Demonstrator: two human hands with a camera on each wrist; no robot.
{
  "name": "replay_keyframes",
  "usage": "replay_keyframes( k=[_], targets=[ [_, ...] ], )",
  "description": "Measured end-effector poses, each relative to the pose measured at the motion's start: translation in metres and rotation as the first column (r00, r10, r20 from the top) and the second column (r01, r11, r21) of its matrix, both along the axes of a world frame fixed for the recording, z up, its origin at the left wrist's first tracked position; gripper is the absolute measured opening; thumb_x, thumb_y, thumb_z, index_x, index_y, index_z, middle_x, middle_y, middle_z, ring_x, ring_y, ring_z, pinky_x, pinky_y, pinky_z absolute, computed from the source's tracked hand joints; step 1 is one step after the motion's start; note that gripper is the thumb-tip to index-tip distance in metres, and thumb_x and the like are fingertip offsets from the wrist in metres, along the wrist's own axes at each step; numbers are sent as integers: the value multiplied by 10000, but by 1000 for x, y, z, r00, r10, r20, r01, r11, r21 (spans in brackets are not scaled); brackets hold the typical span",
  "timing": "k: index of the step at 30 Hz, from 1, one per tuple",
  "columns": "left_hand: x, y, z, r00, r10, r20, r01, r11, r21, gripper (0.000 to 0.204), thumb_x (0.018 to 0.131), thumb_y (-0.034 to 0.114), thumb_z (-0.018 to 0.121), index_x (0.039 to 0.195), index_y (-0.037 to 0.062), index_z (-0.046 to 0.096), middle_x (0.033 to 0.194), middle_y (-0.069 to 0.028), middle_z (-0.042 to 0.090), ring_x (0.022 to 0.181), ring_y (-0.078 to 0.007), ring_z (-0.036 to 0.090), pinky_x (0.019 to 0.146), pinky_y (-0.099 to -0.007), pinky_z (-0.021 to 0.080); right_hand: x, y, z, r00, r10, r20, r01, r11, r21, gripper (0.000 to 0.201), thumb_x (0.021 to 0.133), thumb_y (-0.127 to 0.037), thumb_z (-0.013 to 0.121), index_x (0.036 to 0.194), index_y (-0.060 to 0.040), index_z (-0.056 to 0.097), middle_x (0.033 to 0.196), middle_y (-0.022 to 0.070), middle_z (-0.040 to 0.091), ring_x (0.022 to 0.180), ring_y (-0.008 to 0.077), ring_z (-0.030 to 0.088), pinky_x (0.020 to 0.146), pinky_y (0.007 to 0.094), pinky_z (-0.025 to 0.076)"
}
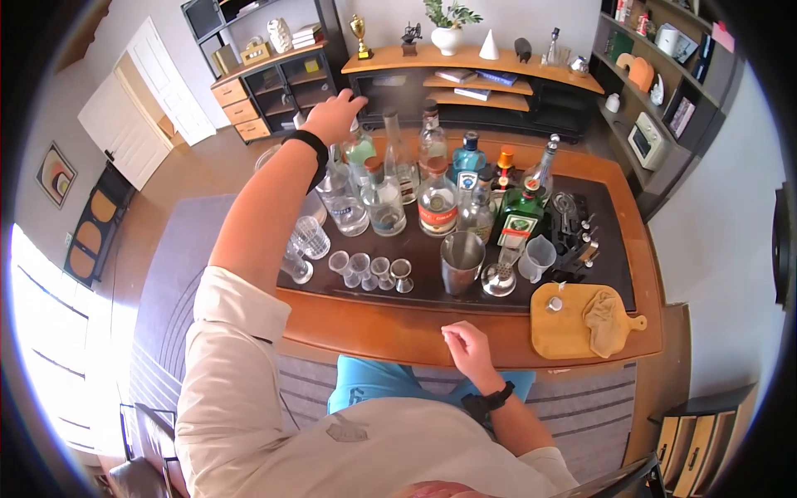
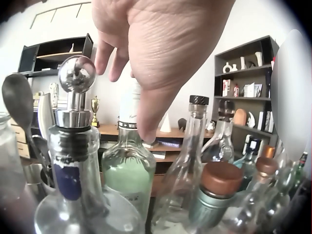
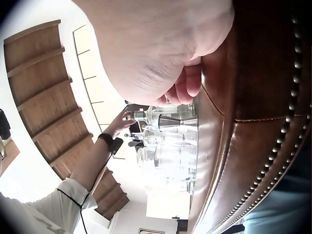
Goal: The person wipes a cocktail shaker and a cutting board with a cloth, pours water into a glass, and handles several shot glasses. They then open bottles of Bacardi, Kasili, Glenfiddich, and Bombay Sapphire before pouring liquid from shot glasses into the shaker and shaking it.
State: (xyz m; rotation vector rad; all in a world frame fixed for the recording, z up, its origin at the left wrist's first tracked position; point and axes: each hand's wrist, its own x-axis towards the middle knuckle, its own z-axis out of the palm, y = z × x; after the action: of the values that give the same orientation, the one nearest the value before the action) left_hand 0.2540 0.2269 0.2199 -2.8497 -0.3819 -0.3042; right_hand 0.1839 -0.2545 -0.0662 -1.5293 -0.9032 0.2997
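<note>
My left hand [image 1: 330, 119] reaches over the back left of the bottles. In the left wrist view, its thumb [image 2: 152, 114] overlaps the white neck of a pale green bottle [image 2: 127, 170], while two fingers hang to the left of that neck. The upper end of the bottle is hidden behind the hand. A clear bottle with a silver ball stopper [image 2: 77, 74] stands just left of it, and a clear bottle with a black cap [image 2: 198, 100] to its right. My right hand [image 1: 471, 349] hovers at the table's front edge, fingers loosely curled, holding nothing.
Several bottles crowd the dark mat. In front of them stand small glasses [image 1: 359, 270], a metal shaker tin [image 1: 462, 264], a strainer-topped piece [image 1: 498, 280] and a clear jug [image 1: 538, 257]. A wooden board [image 1: 548, 336] with a crumpled cloth [image 1: 608, 322] lies at the right, near bar tools [image 1: 581, 249].
</note>
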Motion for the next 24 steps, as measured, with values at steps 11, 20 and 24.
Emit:
replay_keyframes(
  k=[11, 20, 24],
  targets=[
    [44, 33, -8, 954, 74, -292, -102, 991, -82, 437, 693, 98, 925, 1106, 136, 791, 1147, -118, 694, 1204, -356, 649, 991, -462, 554, 5, -3, 2, 998, 52, -31, -52, 998, -17, 90, 997, 3, 679, 1057, 14, 745, 931, 93, 720, 757, 147, 665, 660, 265, 514],
    [39, 70, 35, 999, -8, 31, 11, 995, -96, 368, 721, 61, 896, 1064, 123, 777, 1169, -132, 690, 1161, -377, 681, 994, -477, 568, 10, -1, -4, 997, 60, -47, -59, 998, 17, 94, 998, -9, 687, 1067, 13, 748, 914, 75, 711, 690, 121, 607, 618, 264, 475],
    [3, 48, 108, 997, -42, 64, 39, 999, 35, 353, 798, 135, 866, 1135, 127, 763, 1159, -130, 678, 1188, -372, 630, 1034, -474, 509, 7, -2, 0, 996, 83, -40, -83, 996, -11, 91, 993, 1, 683, 1056, 13, 748, 908, 79, 711, 728, 127, 634, 644, 260, 492]
  ],
)
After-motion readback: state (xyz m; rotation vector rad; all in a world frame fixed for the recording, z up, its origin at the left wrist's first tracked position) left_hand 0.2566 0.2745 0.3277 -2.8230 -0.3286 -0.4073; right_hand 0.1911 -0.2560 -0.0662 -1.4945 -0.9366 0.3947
